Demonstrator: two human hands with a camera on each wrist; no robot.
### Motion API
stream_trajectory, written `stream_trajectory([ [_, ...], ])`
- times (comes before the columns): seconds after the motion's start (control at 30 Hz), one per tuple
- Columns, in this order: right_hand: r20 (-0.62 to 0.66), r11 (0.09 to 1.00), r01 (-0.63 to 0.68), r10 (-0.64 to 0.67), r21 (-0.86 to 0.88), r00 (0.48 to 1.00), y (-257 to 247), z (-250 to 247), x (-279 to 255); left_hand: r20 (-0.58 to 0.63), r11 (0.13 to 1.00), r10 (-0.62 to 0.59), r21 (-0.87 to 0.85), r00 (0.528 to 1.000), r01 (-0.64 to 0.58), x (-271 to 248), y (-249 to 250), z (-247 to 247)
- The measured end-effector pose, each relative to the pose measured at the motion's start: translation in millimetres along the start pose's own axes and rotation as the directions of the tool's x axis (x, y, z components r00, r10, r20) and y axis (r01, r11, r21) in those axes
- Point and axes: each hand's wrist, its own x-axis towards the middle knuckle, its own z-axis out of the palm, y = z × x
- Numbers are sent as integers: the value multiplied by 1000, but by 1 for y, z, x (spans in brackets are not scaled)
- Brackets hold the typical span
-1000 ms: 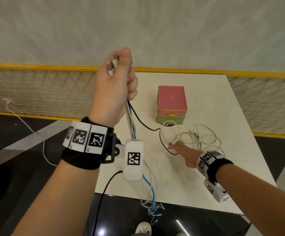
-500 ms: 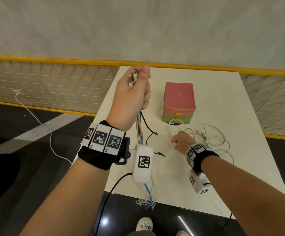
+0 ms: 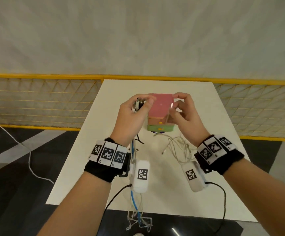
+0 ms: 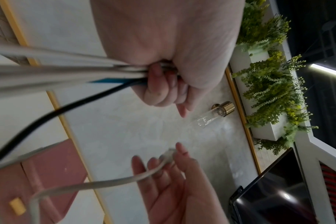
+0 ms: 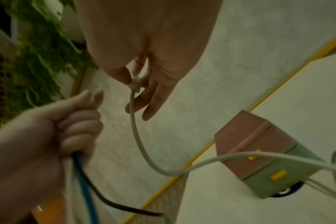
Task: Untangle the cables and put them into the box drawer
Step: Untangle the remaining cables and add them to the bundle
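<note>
My left hand (image 3: 140, 106) is held up in front of the pink and green drawer box (image 3: 161, 106) and grips a bundle of cables (image 3: 132, 147), white, blue and black, with the plugs sticking out above the fist. The bundle (image 4: 67, 71) runs back past the left wrist. To its right, my right hand (image 3: 173, 106) pinches the plug end of a white cable (image 5: 140, 136) between thumb and fingertips (image 5: 136, 80). That cable trails down to a loose tangle of white cables (image 3: 181, 149) on the table. The box drawers look shut.
The white table (image 3: 95, 159) ends at a yellow mesh fence (image 3: 36, 103) behind. The bundle's far ends (image 3: 138, 217) hang over the table's near edge. A white cord (image 3: 27, 154) lies on the dark floor to the left.
My left hand came down and right with the bundle, in front of the box. My right hand rose off the table with a white cable's plug end, up beside the left hand.
</note>
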Motion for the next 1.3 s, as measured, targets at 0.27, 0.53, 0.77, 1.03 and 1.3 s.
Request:
stream_trajectory([
  [0.27,98,990,71,-84,126,992,-29,14,-23,66,977,-117,-171,991,127,-12,0,30],
  [0.53,319,982,7,55,-189,946,-4,11,-37,-102,983,-98,-165,990,81,10,0,24],
  [0.77,359,878,34,160,-477,920,38,-15,-25,-32,796,-130,-599,991,85,15,25,9],
  [1.03,107,888,-109,174,-447,979,19,-45,10,59,1000,-23,22,998,21,15,24,4],
  [1.3,278,891,140,-16,-433,960,-13,-39,22,151,972,-73,232,986,37,19,16,34],
])
